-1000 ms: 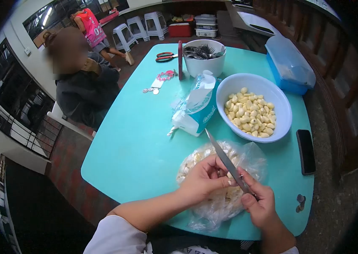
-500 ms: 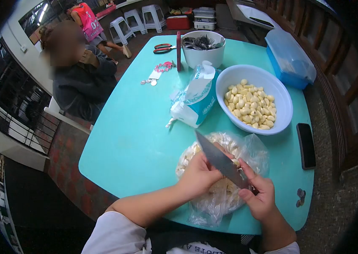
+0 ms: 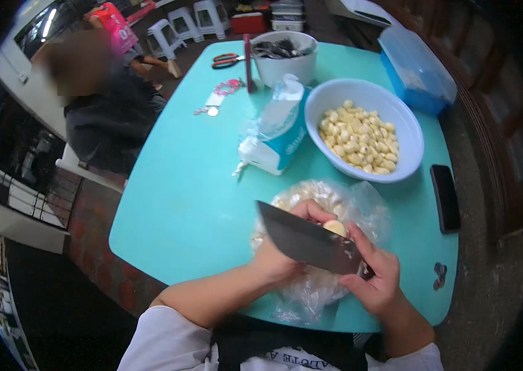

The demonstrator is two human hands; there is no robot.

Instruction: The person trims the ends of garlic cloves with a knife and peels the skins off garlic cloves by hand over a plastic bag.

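Head view: our left hand [image 3: 278,258], partly hidden, pinches the clove [image 3: 335,228] above the bag [image 3: 308,307]; our right hand [image 3: 380,279] grips the knife [image 3: 301,238]. The clove (light, firm, probably slippery) seems best held by its sides.

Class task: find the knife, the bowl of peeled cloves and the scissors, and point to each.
Knife [image 3: 303,239]: head view, on the flat of the blade.
Bowl [image 3: 414,127]: head view, on the inner wall.
Scissors [image 3: 225,63]: head view, on a handle.

A pale garlic clove [image 3: 335,228] sits between the hands [image 3: 323,247], beside the broad dark knife blade [image 3: 307,240].
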